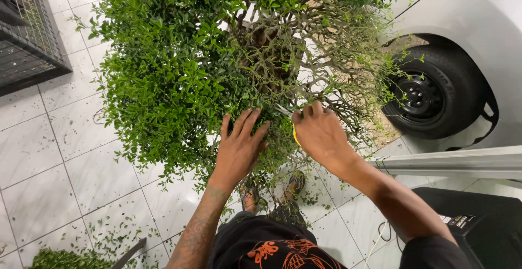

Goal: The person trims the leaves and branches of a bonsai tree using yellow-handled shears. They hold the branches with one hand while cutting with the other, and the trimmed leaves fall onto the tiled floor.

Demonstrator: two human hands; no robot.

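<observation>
Head view: green clippings (65,259) litter the white tiled floor (65,155); the left hand (239,146) presses flat, fingers spread, on a dense bush (185,67); the right hand (321,133) is clamped on yellow-handled shears (294,133) at its thinned twigs, near a car wheel (429,92).

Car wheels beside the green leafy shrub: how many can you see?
1: a black steel car wheel at right, under the silver car body, partly behind the green leafy shrub. Others may be out of frame.
</observation>
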